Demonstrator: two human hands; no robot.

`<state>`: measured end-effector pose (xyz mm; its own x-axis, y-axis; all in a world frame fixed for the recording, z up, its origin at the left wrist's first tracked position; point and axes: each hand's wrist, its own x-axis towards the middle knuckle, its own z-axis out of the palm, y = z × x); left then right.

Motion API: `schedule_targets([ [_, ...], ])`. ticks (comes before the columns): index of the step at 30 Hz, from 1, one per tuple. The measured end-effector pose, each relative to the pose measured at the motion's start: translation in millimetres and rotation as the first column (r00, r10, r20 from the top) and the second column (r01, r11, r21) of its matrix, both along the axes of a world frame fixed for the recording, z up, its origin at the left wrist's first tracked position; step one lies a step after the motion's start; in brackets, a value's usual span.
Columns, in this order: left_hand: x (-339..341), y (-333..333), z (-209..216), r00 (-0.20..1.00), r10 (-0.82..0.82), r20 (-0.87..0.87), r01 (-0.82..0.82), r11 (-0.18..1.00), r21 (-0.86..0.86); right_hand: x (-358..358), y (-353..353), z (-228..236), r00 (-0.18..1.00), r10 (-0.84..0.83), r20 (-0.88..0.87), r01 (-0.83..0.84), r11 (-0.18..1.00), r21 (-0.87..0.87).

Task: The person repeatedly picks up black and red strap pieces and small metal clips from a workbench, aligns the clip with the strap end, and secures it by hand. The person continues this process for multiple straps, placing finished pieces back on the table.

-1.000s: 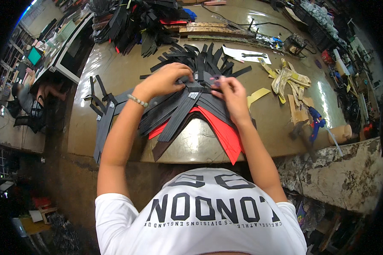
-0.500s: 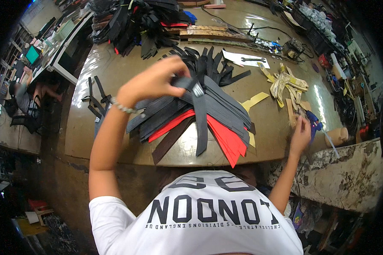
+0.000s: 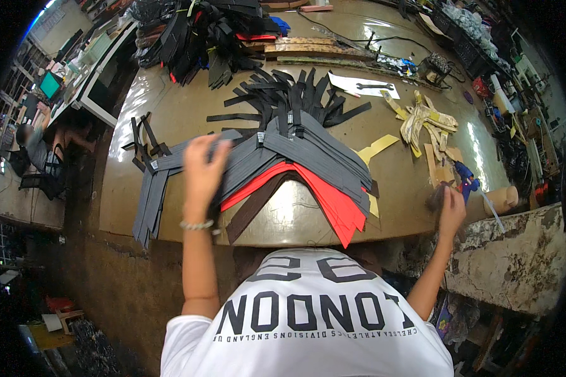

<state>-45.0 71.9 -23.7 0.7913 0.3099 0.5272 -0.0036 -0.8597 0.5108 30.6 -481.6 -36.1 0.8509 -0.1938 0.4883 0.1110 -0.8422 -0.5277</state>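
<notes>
My left hand [image 3: 204, 166] is blurred but closed on a dark grey V-shaped strap [image 3: 231, 134], between two heaps of straps. To its right lies the larger heap of grey V-shaped straps [image 3: 308, 135], with red straps [image 3: 330, 204] and a dark brown strap [image 3: 248, 217] at its near side. Left of the hand is a smaller stack of grey straps [image 3: 154, 195]. At the table's right, my right hand [image 3: 451, 210] is pinched closed beside a small dark blurred thing [image 3: 435, 198], close to a blue object [image 3: 465, 176]; what its fingers hold is unclear.
Black strap ends [image 3: 295, 88] fan out behind the large heap. Farther back are a big black bundle [image 3: 201, 38], wooden bars [image 3: 314, 49] and a wrench [image 3: 374, 87] on white paper. Yellowish strips [image 3: 424, 122] lie at right. Another person [image 3: 38, 138] sits far left.
My left hand has carried the grey strap left and nearer, away from above the large heap. My right hand has shifted slightly nearer, with a dark blurred thing now beside its fingers.
</notes>
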Motion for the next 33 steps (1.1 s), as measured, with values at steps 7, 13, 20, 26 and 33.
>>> schedule_targets([
  [7, 38.9, -81.8, 18.2, 0.99, -0.091, -0.11, 0.083, 0.994, -0.076, 0.7, 133.4, 49.9, 0.95, 0.299, 0.093, -0.281, 0.685, 0.672],
  [13, 26.3, -102.7, 31.6, 1.0, -0.009, -0.003, 0.01, 0.985, 0.17, 35.8, 302.7, 29.8, 0.658, 0.744, 0.114, -0.574, 0.398, 0.716],
  [20, 53.3, -87.0, 31.1, 0.925, -0.246, -0.29, 0.122, 0.914, -0.387, 37.8, 309.5, 9.0, 0.718, 0.686, 0.116, -0.495, 0.386, 0.778],
  [26, 74.6, -77.8, 11.8, 0.928, -0.322, -0.188, 0.103, 0.707, -0.7, 29.7, 316.6, 22.1, 0.728, 0.665, 0.166, -0.64, 0.572, 0.513],
  [33, 65.7, -71.5, 4.0, 0.927, -0.369, -0.063, 0.156, 0.534, -0.831, 24.8, 327.1, 17.6, 0.731, 0.652, 0.201, -0.665, 0.616, 0.422],
])
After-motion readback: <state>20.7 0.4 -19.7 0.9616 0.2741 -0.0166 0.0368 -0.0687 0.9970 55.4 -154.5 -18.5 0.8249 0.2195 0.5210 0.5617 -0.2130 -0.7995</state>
